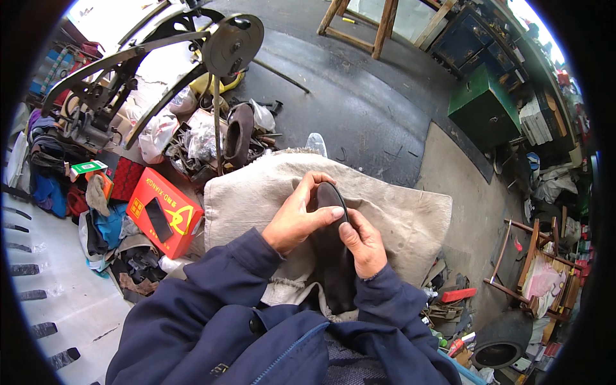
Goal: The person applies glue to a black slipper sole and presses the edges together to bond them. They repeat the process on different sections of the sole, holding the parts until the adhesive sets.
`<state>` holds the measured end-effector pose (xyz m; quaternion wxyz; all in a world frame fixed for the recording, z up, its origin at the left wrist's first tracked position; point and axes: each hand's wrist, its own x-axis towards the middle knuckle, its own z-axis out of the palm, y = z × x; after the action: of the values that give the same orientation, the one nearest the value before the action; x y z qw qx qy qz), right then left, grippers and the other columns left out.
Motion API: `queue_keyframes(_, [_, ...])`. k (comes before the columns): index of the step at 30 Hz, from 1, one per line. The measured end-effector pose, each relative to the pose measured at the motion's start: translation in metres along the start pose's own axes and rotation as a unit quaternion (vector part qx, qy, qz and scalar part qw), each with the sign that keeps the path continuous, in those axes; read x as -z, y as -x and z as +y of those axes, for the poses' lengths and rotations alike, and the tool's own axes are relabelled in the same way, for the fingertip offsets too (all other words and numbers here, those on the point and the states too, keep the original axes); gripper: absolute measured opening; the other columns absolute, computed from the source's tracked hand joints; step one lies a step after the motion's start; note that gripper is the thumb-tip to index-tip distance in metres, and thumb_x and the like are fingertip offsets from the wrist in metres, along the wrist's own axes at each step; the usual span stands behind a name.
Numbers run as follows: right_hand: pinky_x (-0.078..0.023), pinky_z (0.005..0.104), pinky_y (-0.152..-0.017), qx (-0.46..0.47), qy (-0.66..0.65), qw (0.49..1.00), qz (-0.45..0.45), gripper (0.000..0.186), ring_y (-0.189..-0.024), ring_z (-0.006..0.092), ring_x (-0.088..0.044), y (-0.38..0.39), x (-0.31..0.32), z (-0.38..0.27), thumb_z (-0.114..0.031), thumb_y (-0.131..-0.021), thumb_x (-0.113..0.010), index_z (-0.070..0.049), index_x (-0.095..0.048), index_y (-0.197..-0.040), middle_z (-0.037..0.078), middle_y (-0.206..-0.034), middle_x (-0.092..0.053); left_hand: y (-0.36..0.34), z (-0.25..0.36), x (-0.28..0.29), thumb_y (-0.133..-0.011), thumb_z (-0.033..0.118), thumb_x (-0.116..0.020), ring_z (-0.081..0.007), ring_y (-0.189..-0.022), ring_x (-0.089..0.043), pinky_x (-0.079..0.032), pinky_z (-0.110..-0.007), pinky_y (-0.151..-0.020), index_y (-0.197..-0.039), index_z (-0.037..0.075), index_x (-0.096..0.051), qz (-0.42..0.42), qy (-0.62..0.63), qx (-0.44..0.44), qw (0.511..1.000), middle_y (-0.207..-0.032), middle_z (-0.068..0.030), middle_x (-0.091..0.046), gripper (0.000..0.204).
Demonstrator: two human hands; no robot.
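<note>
A dark shoe (pixel 333 266) lies lengthwise over my lap, its rounded toe pointing away from me. My left hand (pixel 296 217) grips the toe end from the left, with the thumb pressed across the top and the fingers curled round the far side. On the right edge, along the black rim of the sole, my right hand (pixel 364 247) holds the shoe with its thumb close to the left one. Beneath lies a beige cloth (pixel 410 221) spread over my knees. The heel end, near my jacket, is partly in shadow.
To the left, a phone (pixel 158 219) rests on a red box (pixel 142 191). Beyond stands a metal hand-cranked machine with a round wheel (pixel 233 45). A brown shoe (pixel 238 136) sits among bags and scraps. Right are a green box (pixel 482 106), a tyre (pixel 513 330) and clutter.
</note>
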<state>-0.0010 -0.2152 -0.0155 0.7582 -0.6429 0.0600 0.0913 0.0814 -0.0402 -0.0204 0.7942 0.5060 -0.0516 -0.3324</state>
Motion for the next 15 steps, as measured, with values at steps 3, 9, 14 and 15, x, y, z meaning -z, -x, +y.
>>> queue_keyframes(3, [-0.049, 0.0263, -0.094, 0.009, 0.002, 0.999, 0.05, 0.042, -0.101, 0.0108, -0.064, -0.005, 0.003, -0.01, -0.029, -0.109, -0.058, 0.004, -0.062, -0.135, 0.005, -0.116, -0.07, -0.002, -0.001, 0.003, -0.091, 0.015, -0.077, -0.0182, -0.122, -0.057, -0.045, -0.034, -0.107, -0.139, 0.008, -0.042, 0.003, 0.0, 0.0, 1.0, -0.127, -0.0078, -0.058, 0.06])
queue_keyframes(9, [-0.054, 0.0254, -0.078, -0.03, 0.001, 0.996, 0.089, 0.023, -0.086, 0.0098, -0.067, -0.027, 0.014, -0.038, -0.011, -0.101, -0.067, 0.004, -0.073, -0.117, 0.008, -0.1, -0.074, -0.005, 0.007, 0.004, -0.091, 0.017, -0.075, -0.0167, -0.121, -0.054, -0.043, -0.033, -0.107, -0.144, 0.008, -0.039, -0.007, -0.037, 0.015, 0.999, -0.127, -0.0076, -0.057, 0.066])
queue_keyframes(14, [-0.054, 0.0245, -0.074, -0.059, 0.015, 0.996, 0.06, 0.017, -0.08, 0.0091, -0.067, -0.038, 0.012, -0.04, -0.006, -0.097, -0.071, 0.004, -0.075, -0.109, 0.005, -0.092, -0.074, -0.003, 0.016, -0.001, -0.09, 0.021, -0.076, -0.0154, -0.12, -0.052, -0.04, -0.031, -0.107, -0.147, 0.009, -0.039, -0.004, -0.049, 0.038, 0.998, -0.129, -0.0064, -0.055, 0.069])
queue_keyframes(15, [-0.054, 0.0244, -0.073, -0.052, 0.016, 0.997, 0.055, 0.016, -0.079, 0.0089, -0.067, -0.039, 0.012, -0.039, -0.006, -0.097, -0.071, 0.004, -0.075, -0.109, 0.005, -0.092, -0.074, -0.002, 0.017, -0.002, -0.089, 0.022, -0.076, -0.0152, -0.121, -0.051, -0.039, -0.031, -0.107, -0.147, 0.009, -0.04, -0.003, -0.034, 0.043, 0.999, -0.129, -0.0061, -0.054, 0.069])
